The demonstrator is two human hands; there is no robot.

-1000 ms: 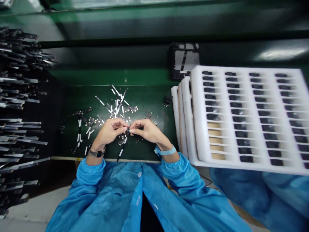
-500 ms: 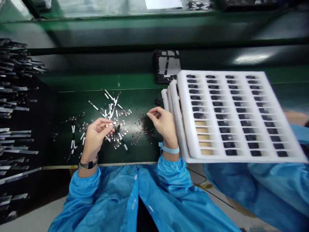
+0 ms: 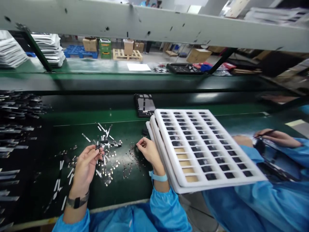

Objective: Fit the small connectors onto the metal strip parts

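Note:
My left hand (image 3: 85,164) pinches a small dark electronic part (image 3: 98,146) between thumb and fingers, above the left side of a loose pile of flex strips (image 3: 107,161) with white and metallic pieces. My right hand (image 3: 148,149) has its thumb and index fingertips together just right of the pile, over scattered tiny parts (image 3: 131,159); anything between those fingertips is too small to make out. Right of my right wrist stands a stack of white foam trays (image 3: 178,180). The top tray holds rows of black parts, with several bare slots in its left column.
Many dark flex strips (image 3: 16,138) line the left side. Behind the trays lies a black device frame (image 3: 145,105). At the right, a co-worker's hands (image 3: 277,137) handle a dark item. A shelf beam (image 3: 154,25) crosses the top, with paper stacks and boxes beyond.
The view has tilted up, showing the shelf, the room beyond and a co-worker's hands. A dark part now shows more clearly in my left hand. My right hand keeps its pinch beside the pile.

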